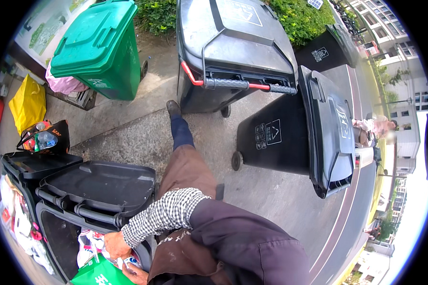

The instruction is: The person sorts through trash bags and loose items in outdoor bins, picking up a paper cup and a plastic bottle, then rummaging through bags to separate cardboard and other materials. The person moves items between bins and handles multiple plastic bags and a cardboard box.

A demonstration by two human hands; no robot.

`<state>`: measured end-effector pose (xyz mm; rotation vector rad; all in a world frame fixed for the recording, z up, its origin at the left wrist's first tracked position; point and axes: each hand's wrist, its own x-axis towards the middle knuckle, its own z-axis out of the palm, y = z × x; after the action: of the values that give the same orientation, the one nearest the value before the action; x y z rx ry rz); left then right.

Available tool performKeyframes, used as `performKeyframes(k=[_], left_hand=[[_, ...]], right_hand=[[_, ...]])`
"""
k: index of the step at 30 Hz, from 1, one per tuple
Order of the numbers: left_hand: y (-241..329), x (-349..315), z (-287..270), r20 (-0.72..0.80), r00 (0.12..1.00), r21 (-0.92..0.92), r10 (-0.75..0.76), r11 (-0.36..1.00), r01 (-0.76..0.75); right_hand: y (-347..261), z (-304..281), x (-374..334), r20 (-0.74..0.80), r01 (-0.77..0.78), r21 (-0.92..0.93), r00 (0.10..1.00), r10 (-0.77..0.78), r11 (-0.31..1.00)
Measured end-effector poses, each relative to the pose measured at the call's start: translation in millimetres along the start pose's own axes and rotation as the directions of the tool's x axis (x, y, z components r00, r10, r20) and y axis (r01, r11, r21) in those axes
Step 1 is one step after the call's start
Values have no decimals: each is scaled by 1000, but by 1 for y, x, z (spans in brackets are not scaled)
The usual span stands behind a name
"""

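My right hand (116,245), in a black-and-white checked oversleeve (169,209), reaches across into an open black wheeled bin (57,235) at the lower left. Its fingers curl down at a crumpled white plastic wrapper (87,244) with pink and dark print; their tips are hidden. Just below it, my left hand (135,274) closes around a small white-and-blue item (131,261), partly covered by the fingers, whose kind I cannot make out. A bright green bag (102,273) with white print lies beside both hands. The bin's black lid (104,183) is folded back.
Another black bin (21,185), heaped with rubbish, stands at far left. Behind it are a bag of bottles (45,139) and a yellow bag (27,104). A green bin (97,52) and closed dark bins (238,42), (280,133) stand around the pavement. A road runs along the right.
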<state>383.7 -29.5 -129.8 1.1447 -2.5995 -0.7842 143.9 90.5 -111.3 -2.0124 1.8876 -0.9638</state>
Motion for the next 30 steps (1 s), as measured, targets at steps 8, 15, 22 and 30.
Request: performKeyframes(k=[8,15,22,30], left_hand=[[115,-75,-27,-96,989,28,-112,993,115],[110,-103,-14,-92,984,-113,-155,983,145],[142,-124,-11,-255,958,-21,-129,992,128],[196,-134,7,-256,908,-90,-332,943,320]], right_hand=[[-32,20,-11,-63,41,107,997,-34,993],[-46,-11,-61,-18,-20,152,1000,23,988],[-53,-38,-76,102,71,233,990,-97,970],[-59,-92,-111,312,-72,309,950,-29,948]])
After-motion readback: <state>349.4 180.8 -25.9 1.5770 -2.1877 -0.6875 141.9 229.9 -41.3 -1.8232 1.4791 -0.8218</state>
